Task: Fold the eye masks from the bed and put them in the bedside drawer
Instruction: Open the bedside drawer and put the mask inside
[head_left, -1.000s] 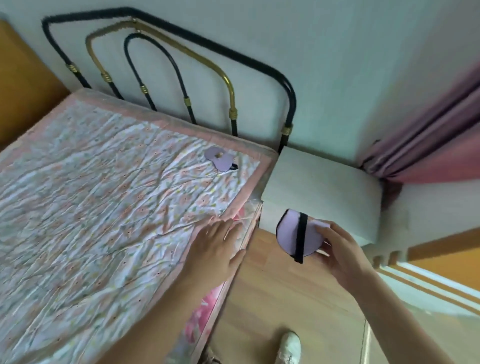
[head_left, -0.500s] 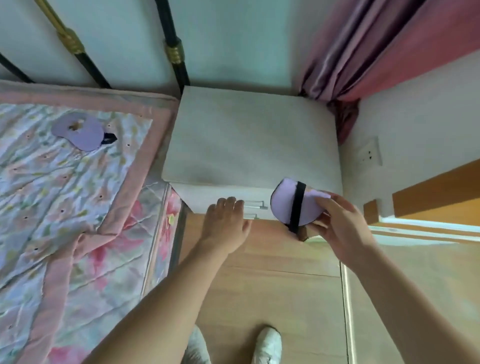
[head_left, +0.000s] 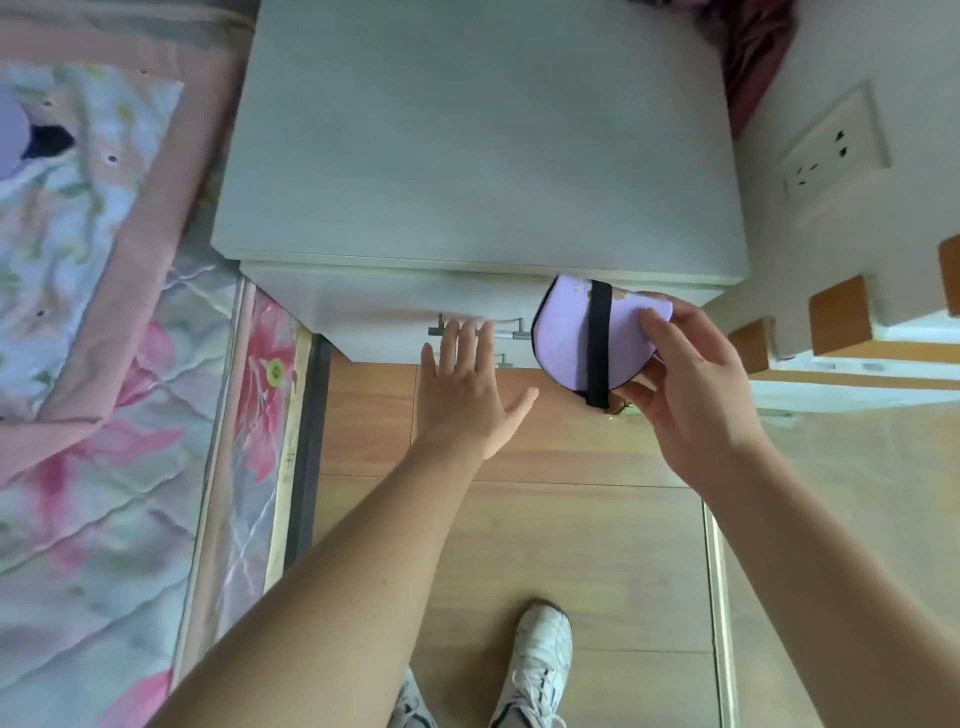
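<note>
One folded mask (head_left: 576, 338) sits pinched in the right hand (head_left: 691, 395); the left hand (head_left: 462, 395), spread and empty, reaches the shut drawer (head_left: 395, 317).

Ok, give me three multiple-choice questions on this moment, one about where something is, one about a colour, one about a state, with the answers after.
1. Where is the folded mask?
A. On the bed
B. In the right hand, in front of the nightstand
C. On top of the nightstand

2. What colour is the mask's strap?
A. Black
B. White
C. Pink

3. How is the left hand?
A. Closed on the mask
B. Flat on the bed
C. Open, fingers reaching the drawer handle

Answers:
1 B: the right hand pinches it before the nightstand front.
2 A: a black band crosses the lilac fabric.
3 C: its fingers are spread at the metal handle, not curled round it; the drawer looks shut.
</note>
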